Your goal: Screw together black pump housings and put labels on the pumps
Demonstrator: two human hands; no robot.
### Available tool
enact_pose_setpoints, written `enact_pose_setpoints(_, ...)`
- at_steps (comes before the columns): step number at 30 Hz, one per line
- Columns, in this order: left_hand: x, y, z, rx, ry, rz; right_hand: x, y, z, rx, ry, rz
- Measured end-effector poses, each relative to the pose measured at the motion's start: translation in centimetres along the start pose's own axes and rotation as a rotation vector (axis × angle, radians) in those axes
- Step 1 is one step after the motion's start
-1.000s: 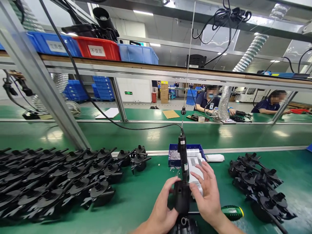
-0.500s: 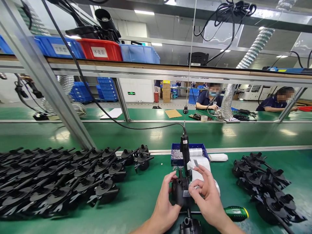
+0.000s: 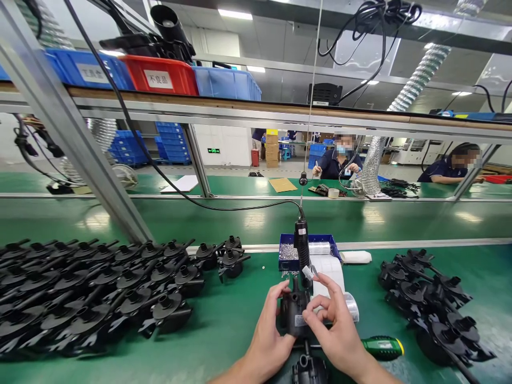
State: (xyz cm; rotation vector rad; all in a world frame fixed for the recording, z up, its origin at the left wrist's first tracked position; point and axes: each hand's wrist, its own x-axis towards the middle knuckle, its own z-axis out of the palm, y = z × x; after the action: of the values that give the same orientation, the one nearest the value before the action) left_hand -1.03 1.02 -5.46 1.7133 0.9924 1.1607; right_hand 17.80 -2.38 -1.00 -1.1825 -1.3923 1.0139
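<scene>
In left hand (image 3: pixel 272 326), black housing (image 3: pixel 293 305)

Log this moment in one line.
left hand: holds black part | right hand: at small label on black part | nearby: green-handled tool

Factory room with green workbenches (image 3: pixel 224 330) under ceiling strip lights (image 3: pixel 235 14).
A wood-edged shelf (image 3: pixel 240 108) with aluminium posts (image 3: pixel 70 128) crosses the upper half of the frame; beyond it, left of centre, a white wall (image 3: pixel 234 146) bears a green exit sign (image 3: pixel 213 150) above grey floor (image 3: pixel 236 172).
</scene>
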Motion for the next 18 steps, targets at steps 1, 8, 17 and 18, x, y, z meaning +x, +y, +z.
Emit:
enact_pose_setpoints(1,0.01,0.01,-0.04,-0.001,0.000,0.002,0.01,-0.04,0.02,-0.006,-0.007,-0.013)
enact_pose_setpoints(8,-0.08,0.40,-0.01,-0.021,-0.012,-0.044,0.08,-0.27,0.22,-0.059,0.013,-0.095)
enact_pose_setpoints(17,-0.04,0.39,-0.07,-0.021,-0.019,-0.056,0.16,-0.25,0.35,-0.098,0.068,-0.186)
enact_pose_setpoints(18,-0.03,0.36,-0.09,-0.017,-0.020,-0.051,0.15,-0.29,0.39,-0.119,0.068,-0.222)
